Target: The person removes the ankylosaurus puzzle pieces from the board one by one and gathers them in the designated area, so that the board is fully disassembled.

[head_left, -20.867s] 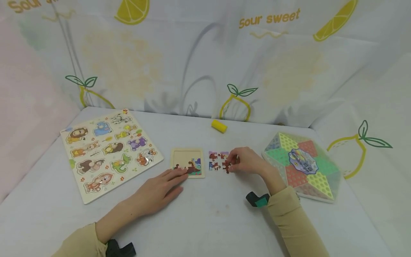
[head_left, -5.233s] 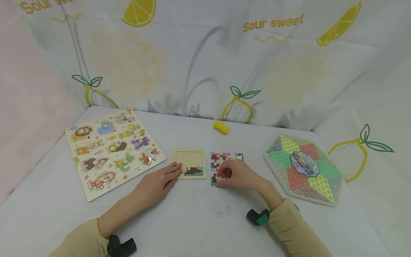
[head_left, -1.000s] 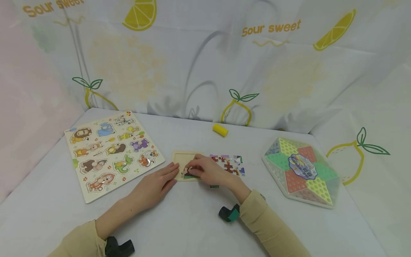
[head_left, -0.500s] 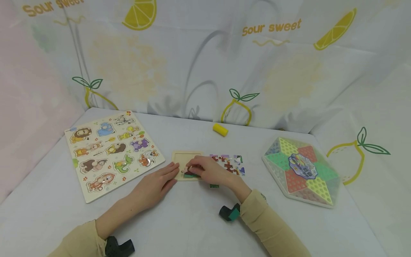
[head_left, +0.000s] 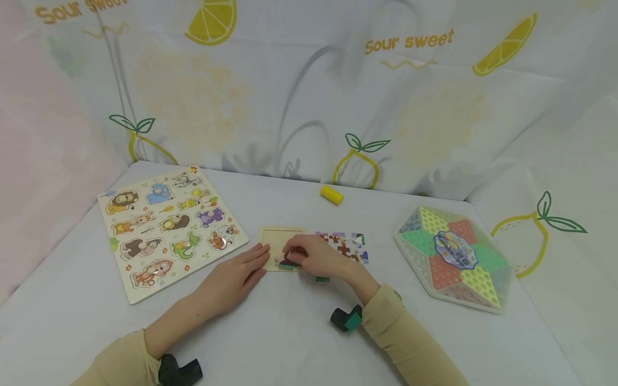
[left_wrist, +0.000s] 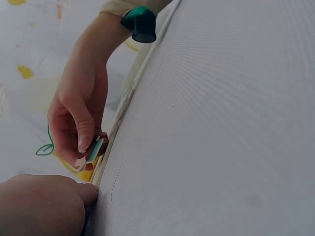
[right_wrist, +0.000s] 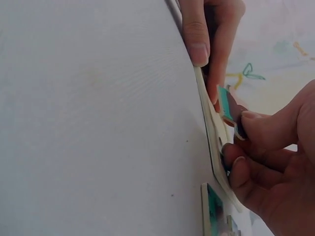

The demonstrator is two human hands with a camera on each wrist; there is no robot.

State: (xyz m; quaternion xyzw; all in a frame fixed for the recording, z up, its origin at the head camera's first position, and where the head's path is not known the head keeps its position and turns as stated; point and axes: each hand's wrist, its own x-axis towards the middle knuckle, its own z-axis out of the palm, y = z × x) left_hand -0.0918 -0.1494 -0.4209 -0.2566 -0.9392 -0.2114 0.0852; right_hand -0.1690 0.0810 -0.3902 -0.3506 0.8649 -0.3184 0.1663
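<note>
A small wooden jigsaw tray (head_left: 270, 236) lies mid-table in the head view, its bare base showing at the back and left. My left hand (head_left: 232, 279) rests with extended fingers on the tray's left edge. Over the tray's front right part, my right hand (head_left: 321, 257) pinches a brown and teal jigsaw piece (right_wrist: 229, 109) between thumb and fingers. That piece stands tilted up in the right wrist view; whether a second one is joined to it, I cannot tell. My right hand covers the tray's right side.
Several loose jigsaw pieces (head_left: 359, 249) lie in rows right of the tray, one green piece (head_left: 322, 279) nearer me. An animal peg puzzle board (head_left: 169, 230) is at left, a hexagonal board game box (head_left: 454, 257) at right. Behind stands a yellow cylinder (head_left: 331, 195).
Jigsaw pieces have gone from the tray to the rows at right. My right hand has come back from those rows to the tray and now tilts a piece up, shifting slightly right.
</note>
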